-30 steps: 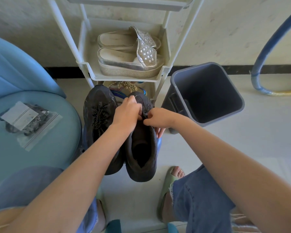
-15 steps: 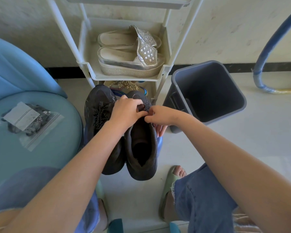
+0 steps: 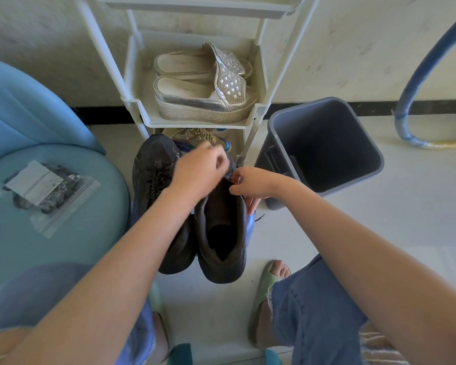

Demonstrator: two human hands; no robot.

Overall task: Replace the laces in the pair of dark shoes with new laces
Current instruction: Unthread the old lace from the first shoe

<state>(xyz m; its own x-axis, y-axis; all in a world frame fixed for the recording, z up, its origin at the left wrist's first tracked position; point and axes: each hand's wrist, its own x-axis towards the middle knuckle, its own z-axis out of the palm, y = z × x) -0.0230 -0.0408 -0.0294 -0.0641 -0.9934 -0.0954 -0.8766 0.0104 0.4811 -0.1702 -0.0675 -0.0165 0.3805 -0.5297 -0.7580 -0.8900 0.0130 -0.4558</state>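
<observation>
The right shoe [image 3: 221,233] stands on the floor beside its mate, my right hand [image 3: 250,181] pinching its front, my left hand [image 3: 198,172] curled just beyond, too blurred to tell its grip.

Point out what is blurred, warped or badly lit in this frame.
Head view: the left hand is smeared by motion, fingers indistinct; the right hand, pinching at the right dark shoe, is sharper; the wide lens bows the shoe rack posts outward; the grey bin interior sits in shade; even daylight, no harsh glare.
</observation>
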